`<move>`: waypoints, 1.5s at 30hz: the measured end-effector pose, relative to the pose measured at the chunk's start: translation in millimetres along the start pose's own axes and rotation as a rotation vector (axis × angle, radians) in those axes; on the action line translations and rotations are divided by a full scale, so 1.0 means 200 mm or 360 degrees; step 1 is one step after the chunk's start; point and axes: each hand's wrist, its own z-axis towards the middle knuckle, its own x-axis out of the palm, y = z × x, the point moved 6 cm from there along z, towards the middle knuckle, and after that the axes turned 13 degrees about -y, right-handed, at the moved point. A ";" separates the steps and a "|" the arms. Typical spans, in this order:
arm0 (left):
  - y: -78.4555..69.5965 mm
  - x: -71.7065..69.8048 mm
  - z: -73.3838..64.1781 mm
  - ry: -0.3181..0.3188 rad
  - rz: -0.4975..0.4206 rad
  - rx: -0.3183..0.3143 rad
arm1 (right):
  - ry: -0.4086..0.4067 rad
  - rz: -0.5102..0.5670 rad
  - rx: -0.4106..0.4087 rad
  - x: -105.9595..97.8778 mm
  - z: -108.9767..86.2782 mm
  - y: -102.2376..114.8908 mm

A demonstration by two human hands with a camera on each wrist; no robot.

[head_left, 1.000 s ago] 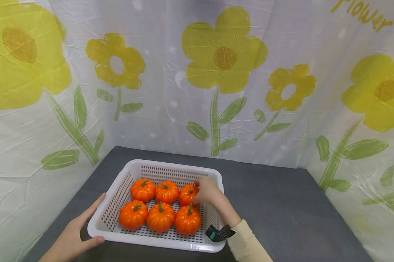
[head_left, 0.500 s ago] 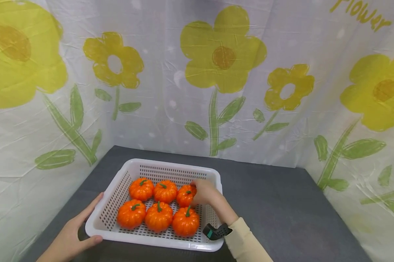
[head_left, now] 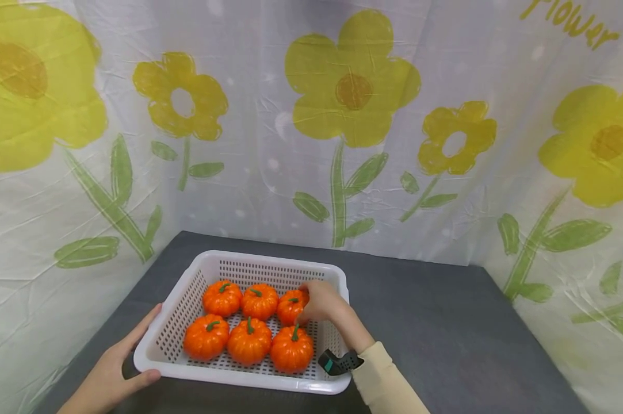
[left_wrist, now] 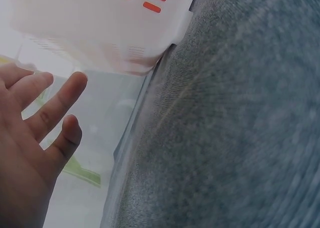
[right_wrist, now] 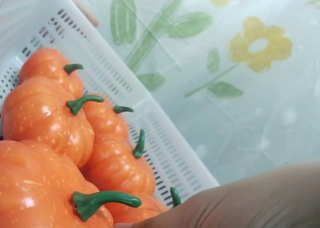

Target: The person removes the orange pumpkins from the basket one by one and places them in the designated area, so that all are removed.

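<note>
A white perforated plastic basket holds several orange pumpkins with green stems, in two rows. My right hand reaches over its right side and grips the back right pumpkin, thumb in front and fingers behind; the hand covers that pumpkin's right side. The front right pumpkin sits just below the thumb. My left hand lies at the basket's front left corner, thumb and fingers extended against the rim. In the left wrist view, several fingers of the left hand are spread beside the basket wall.
The basket stands on a dark grey table, left of its middle. A white curtain printed with yellow flowers encloses the back and sides. A black band with a camera is on the right wrist.
The right hand has closed its fingers round the back right pumpkin. The basket and its pumpkins have shifted slightly left. The left hand stays by the corner.
</note>
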 end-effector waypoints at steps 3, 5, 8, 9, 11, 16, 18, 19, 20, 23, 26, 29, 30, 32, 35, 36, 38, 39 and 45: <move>0.01 0.00 0.00 -0.0008 0.0019 0.0000 | -0.0010 0.0015 -0.0007 -0.01 0.00 0.01; 0.01 0.00 0.00 -0.0010 0.0022 0.0000 | -0.0014 0.0031 0.0001 -0.02 0.00 0.01; 0.02 0.00 -0.01 -0.0011 0.0026 -0.0005 | -0.0011 0.0083 0.0036 -0.04 -0.01 0.01; 0.02 0.00 -0.01 -0.0008 0.0029 -0.0011 | -0.0013 0.0112 0.0045 -0.05 -0.01 0.02; 0.01 0.00 0.00 -0.0002 0.0030 -0.0019 | -0.0018 0.0174 0.0055 -0.07 -0.01 0.02; 0.01 0.00 0.00 0.0020 0.0017 -0.0036 | -0.0031 0.0354 0.0043 -0.15 -0.03 0.02; 0.00 0.00 0.00 0.0023 0.0019 -0.0040 | -0.0056 0.0408 0.0019 -0.19 -0.03 0.02; 0.01 -0.01 0.00 0.0018 0.0021 -0.0037 | -0.0079 0.0433 0.0002 -0.21 -0.04 0.01; 0.00 -0.01 0.00 0.0013 0.0018 -0.0029 | -0.0108 0.0461 -0.0012 -0.24 -0.04 0.01; 0.00 -0.01 0.00 -0.0003 0.0007 -0.0016 | -0.0228 0.0522 -0.0044 -0.31 -0.04 0.00; -0.01 -0.01 0.01 -0.0023 -0.0012 0.0007 | -0.0359 0.0597 -0.0021 -0.39 -0.05 -0.04; -0.02 -0.01 0.00 -0.0036 -0.0014 0.0026 | -0.0482 0.0679 0.0030 -0.45 -0.06 -0.12; -0.03 -0.01 0.00 -0.0037 -0.0016 0.0027 | -0.0519 0.0704 0.0046 -0.47 -0.06 -0.14; -0.03 -0.01 0.00 -0.0033 -0.0017 0.0017 | -0.0595 0.0751 0.0081 -0.50 -0.06 -0.21; -0.02 -0.01 0.00 -0.0027 -0.0025 0.0006 | -0.0715 0.0758 0.0123 -0.54 -0.06 -0.31; -0.02 -0.01 0.00 -0.0027 -0.0028 0.0007 | -0.0751 0.0753 0.0136 -0.55 -0.06 -0.34; -0.02 -0.01 0.00 -0.0026 -0.0049 0.0020 | -0.0815 0.0724 0.0170 -0.57 -0.06 -0.41; -0.02 -0.01 0.00 -0.0026 -0.0059 0.0028 | -0.0839 0.0713 0.0187 -0.58 -0.07 -0.44; -0.02 -0.02 -0.01 -0.0030 -0.0079 0.0062 | -0.0946 0.0601 0.0321 -0.56 -0.07 -0.61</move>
